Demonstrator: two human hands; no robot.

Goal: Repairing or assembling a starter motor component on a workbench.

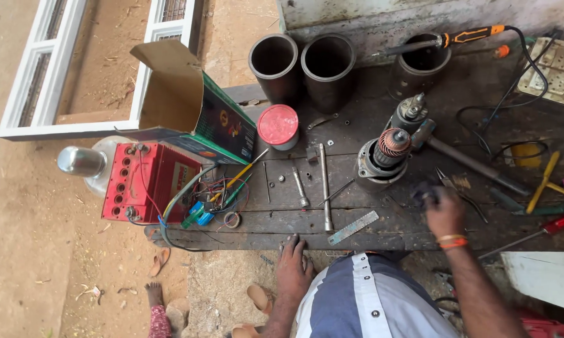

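The small dark part [423,195] sat in the right hand [443,213], just above the near edge of the worktop [357,235] and right of its middle; the fingers [430,197] were curled around it, though blur hid what kind of part it was. Just beyond it stood the starter motor armature [389,149] with its copper windings bared, upright in its housing [371,169], so the unit looked already taken apart, with reassembly or cleaning seemingly left to do. A second motor section [409,112] lay beside it, touching a long metal shaft [476,166].

The left hand [293,263] lay flat on the near edge of the worktop, fingers spread and holding nothing. Just beyond it were a steel ruler [353,228], a socket extension bar [324,188] and a bolt [299,188].

Toward the left end sat a red battery [145,181] hanging off the edge, with tangled wires [216,197] and an open cardboard box [194,106] beside it. A red-lidded tin [278,126] stood mid-worktop, and three dark cylinder sleeves [302,66] lined the far edge, a soldering iron [463,37] resting across the right one.
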